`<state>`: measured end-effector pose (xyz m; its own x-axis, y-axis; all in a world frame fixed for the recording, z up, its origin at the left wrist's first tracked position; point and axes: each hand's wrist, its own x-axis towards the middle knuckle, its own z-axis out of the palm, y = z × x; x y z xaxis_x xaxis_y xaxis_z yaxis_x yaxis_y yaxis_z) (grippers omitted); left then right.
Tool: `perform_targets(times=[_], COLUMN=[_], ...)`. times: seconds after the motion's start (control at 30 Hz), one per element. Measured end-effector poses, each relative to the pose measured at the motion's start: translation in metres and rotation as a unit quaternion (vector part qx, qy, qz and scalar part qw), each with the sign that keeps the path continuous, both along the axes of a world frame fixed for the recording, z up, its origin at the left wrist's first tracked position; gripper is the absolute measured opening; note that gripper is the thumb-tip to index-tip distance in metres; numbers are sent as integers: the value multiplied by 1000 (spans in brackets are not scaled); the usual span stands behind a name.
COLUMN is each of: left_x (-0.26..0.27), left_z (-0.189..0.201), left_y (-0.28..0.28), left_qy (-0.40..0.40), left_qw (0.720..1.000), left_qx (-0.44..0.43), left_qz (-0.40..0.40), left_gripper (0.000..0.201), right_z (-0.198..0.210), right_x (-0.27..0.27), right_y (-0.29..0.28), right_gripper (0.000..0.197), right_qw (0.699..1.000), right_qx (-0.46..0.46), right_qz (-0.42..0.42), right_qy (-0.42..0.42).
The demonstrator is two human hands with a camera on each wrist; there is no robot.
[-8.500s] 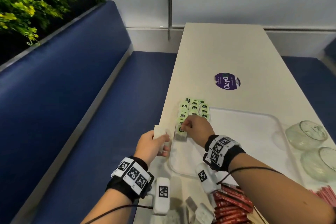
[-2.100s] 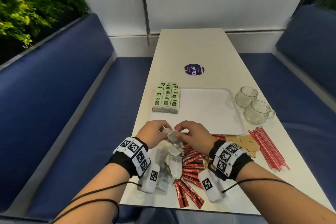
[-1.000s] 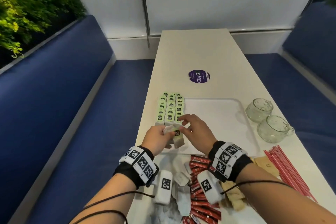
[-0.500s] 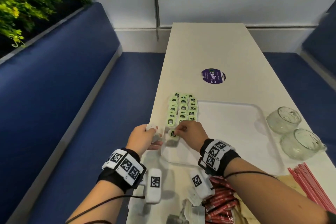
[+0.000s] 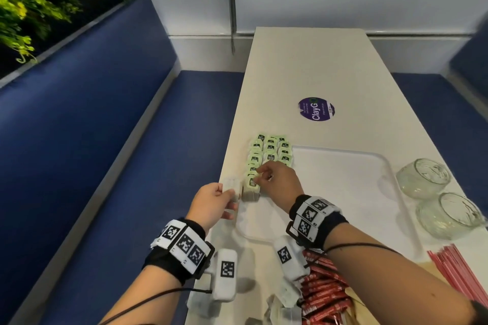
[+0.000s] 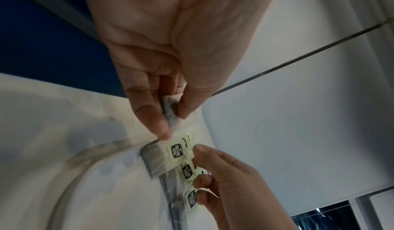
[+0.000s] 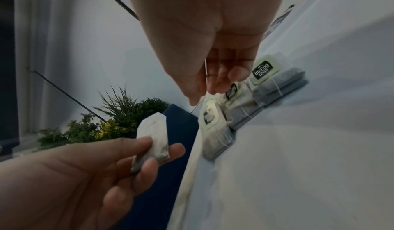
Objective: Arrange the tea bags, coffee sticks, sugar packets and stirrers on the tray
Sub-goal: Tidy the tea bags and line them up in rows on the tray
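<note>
Green-tagged tea bags (image 5: 272, 150) lie in three rows along the left side of the white tray (image 5: 343, 192). My right hand (image 5: 260, 175) pinches the green tag (image 7: 210, 115) of the nearest tea bag (image 5: 250, 187), which lies at the near end of the left row. Just left of it, my left hand (image 5: 232, 196) holds a white tea bag (image 5: 231, 186) between thumb and fingers over the table edge, seen close up as the tea bag (image 6: 170, 109). Red coffee sticks (image 5: 322, 295) and loose tea bags (image 5: 280, 306) lie near me; red stirrers (image 5: 459, 269) lie at the right.
Two glass cups (image 5: 422, 177) (image 5: 449, 214) stand right of the tray. A purple round sticker (image 5: 316, 109) is on the table beyond it. Blue bench seats run along both sides, with plants behind the left one.
Both hands lifted tea bags from the near pile and carried them to the tray. The right hand laid one at the near end of the left row and stays at its tag.
</note>
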<state>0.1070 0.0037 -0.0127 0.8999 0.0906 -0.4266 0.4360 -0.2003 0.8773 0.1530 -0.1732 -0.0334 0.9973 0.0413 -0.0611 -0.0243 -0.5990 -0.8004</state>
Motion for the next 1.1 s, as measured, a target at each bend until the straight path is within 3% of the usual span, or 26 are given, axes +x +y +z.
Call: perform_targets(times=[0.17,0.3,0.43,0.57,0.7,0.97,1.1], left_x=[-9,-18,-30,-39,-41,-36,-22], left_z=[9,16,21,23,17,-1,-9], left_y=[-13,-26,-36,-55,-60,-49,-40], left_qy=[-22,-47,-124,-150,-178,-110,-68], left_qw=[998,994,967,965,959,979,951], left_qx=[38,67,220,197,201,134,250], left_qz=[-38,-67,-30,-85,-90,-106,-168], left_gripper=[14,21,21,28,4,28,17], right_z=[19,30,35,40,41,18,6], right_x=[-24,-40,-52,-63,-71,-61,-50], right_y=[-5,-11,-20,-19,-22,-38,-37], right_gripper=[18,10,16,13,19,9,7], right_qw=[995,994,997,998,997,998,996], right_qx=[101,84,74,69,61,21,-39], right_qz=[25,64,11,3,36,36,49], right_qy=[-1,2,2,0,14,40,67])
